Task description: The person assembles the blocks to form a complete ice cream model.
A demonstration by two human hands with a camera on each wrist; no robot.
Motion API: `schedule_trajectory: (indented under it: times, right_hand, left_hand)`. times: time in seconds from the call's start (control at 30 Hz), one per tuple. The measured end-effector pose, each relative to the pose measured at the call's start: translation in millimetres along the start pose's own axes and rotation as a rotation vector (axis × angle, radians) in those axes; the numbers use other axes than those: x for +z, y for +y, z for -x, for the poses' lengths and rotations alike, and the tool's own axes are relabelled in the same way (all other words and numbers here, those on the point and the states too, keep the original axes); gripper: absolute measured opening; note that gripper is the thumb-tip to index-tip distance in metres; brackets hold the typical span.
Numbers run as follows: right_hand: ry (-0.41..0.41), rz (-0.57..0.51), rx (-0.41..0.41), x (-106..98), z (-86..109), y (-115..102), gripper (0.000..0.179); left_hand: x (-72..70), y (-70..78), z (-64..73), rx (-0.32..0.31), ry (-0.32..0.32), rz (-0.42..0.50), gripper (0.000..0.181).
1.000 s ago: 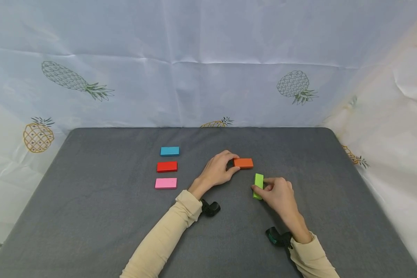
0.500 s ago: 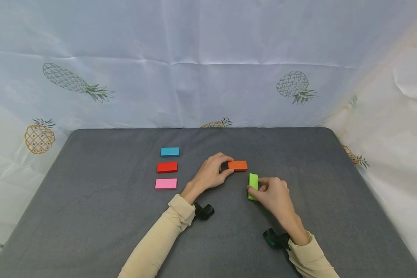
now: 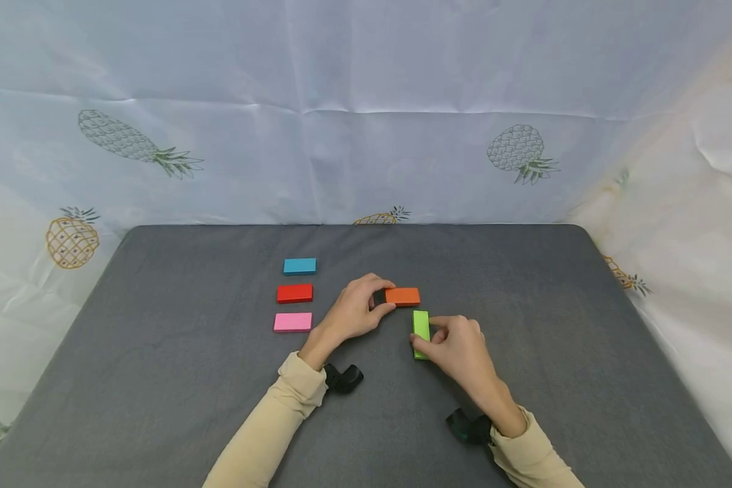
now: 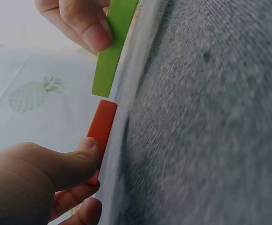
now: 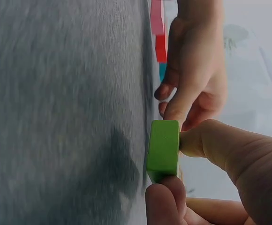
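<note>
My left hand [image 3: 352, 308] pinches an orange rectangular block [image 3: 404, 296] at its left end, between thumb and fingers. The block lies crosswise in the head view. Just nearer and to its right, a light green block [image 3: 421, 329] points away from me, with my right hand [image 3: 460, 346] pinching it by thumb and fingers. A small gap separates the orange block [image 4: 103, 119] from the green one [image 4: 111, 58] in the left wrist view. From the right wrist, the end face of the green block [image 5: 164, 146] hides the orange block.
Left of my hands, blue [image 3: 299, 266], red [image 3: 295, 293] and pink [image 3: 293, 322] blocks lie in a column on the grey tabletop [image 3: 158, 352]. A pale curtain [image 3: 366, 156] printed with pineapples hangs behind the far edge. Dark wrist cameras sit on both wrists.
Both hands have moved left and slightly nearer, carrying the orange and green blocks along. The blue, red and pink blocks have stayed put.
</note>
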State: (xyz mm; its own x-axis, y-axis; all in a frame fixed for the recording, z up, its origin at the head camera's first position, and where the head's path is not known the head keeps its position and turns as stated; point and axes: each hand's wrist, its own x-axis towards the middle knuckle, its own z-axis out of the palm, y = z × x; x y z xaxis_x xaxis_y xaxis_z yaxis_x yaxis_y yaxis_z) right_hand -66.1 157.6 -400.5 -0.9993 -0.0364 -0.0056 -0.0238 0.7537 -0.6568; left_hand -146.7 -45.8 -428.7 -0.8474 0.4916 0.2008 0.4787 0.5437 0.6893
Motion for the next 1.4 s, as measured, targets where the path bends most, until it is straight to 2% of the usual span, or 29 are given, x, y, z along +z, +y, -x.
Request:
schedule_trajectory:
  times: [0.37,0.57,0.7,0.87,0.97,1.4]
  right_hand:
    - [-0.041,-0.018,0.008,21.7,2.5,-13.6,0.035]
    - [-0.055,-0.042,-0.021,33.1,4.1,-19.5,0.032]
    - [-0.064,-0.054,-0.038,39.4,4.5,-23.9,0.031]
    - [-0.064,-0.035,-0.073,44.9,2.4,-26.3,0.018]
    - [-0.058,-0.027,-0.080,46.7,2.0,-26.8,0.016]
    - [-0.062,-0.030,-0.088,49.4,0.6,-26.2,0.016]
  left_hand:
    - [-10.2,-8.7,17.2,0.000,-0.001,0.016,0.031]
    - [-14.4,-15.5,22.1,0.009,-0.012,0.017,0.031]
    - [-17.3,-17.6,22.8,0.023,-0.034,0.012,0.031]
    - [-21.7,-20.2,23.6,0.034,-0.067,0.033,0.030]
    - [-24.8,-21.5,24.6,0.045,-0.070,0.044,0.029]
    - [-29.8,-21.9,22.6,0.003,-0.132,0.065,0.032]
